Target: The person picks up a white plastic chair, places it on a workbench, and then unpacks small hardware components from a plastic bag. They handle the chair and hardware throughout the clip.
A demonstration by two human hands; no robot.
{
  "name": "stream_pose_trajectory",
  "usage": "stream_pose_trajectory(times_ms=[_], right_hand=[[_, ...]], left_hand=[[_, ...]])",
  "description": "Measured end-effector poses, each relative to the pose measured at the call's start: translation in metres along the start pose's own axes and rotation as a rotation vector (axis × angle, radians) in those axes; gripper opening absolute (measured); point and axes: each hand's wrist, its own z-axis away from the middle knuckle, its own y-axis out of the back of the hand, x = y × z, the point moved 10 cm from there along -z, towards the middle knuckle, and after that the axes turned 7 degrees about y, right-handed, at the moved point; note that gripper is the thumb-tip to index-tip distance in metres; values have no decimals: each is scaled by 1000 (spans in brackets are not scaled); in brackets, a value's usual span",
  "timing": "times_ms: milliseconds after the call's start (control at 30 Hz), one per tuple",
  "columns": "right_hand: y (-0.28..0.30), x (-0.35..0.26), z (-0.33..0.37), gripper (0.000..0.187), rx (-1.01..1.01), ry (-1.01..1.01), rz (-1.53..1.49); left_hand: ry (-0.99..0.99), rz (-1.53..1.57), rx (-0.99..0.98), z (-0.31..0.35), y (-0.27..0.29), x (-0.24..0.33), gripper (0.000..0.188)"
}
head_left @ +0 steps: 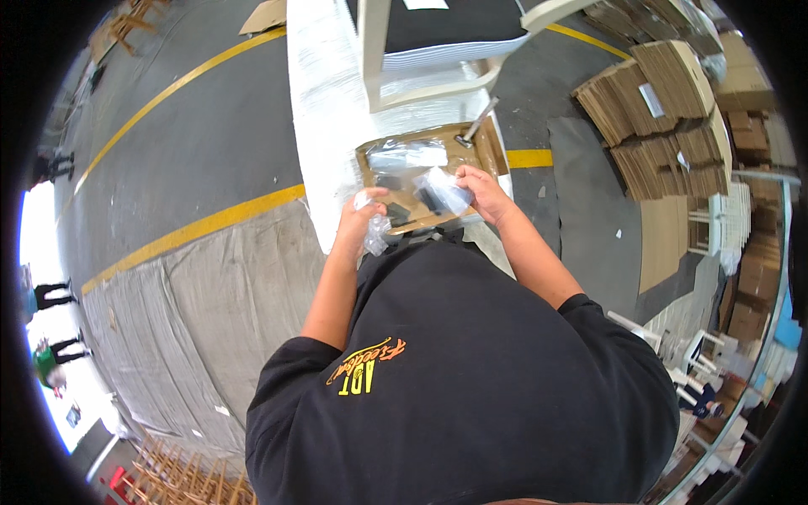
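Note:
My right hand [486, 194] pinches a small clear plastic bag [444, 192] whose contents I cannot make out. My left hand [357, 220] is closed on a crumpled piece of clear plastic [376, 237], part of which hangs below the fingers. Both hands are over the near side of a shallow cardboard tray [459, 158]. More clear plastic packaging [407, 155] lies in the tray, with dark flat pieces near the left hand. A hammer [476, 124] rests at the tray's far right corner, its handle pointing away.
The tray sits on a white, film-wrapped work surface [318, 143]. Beyond it stands a cream chair frame [372, 63] with a dark seat. Stacked flat cardboard [656, 109] is to the right. A grey cloth [168, 337] covers floor at the left; several people are far left.

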Motion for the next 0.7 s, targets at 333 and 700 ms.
stream_pose_trajectory(times_ms=[333, 700], right_hand=[[13, -37, 27, 6, -62, 133, -352], [-14, -62, 49, 37, 6, 428, 796]], left_hand=[[39, -535, -379, -29, -137, 34, 44], [110, -433, -175, -18, -113, 23, 31]])
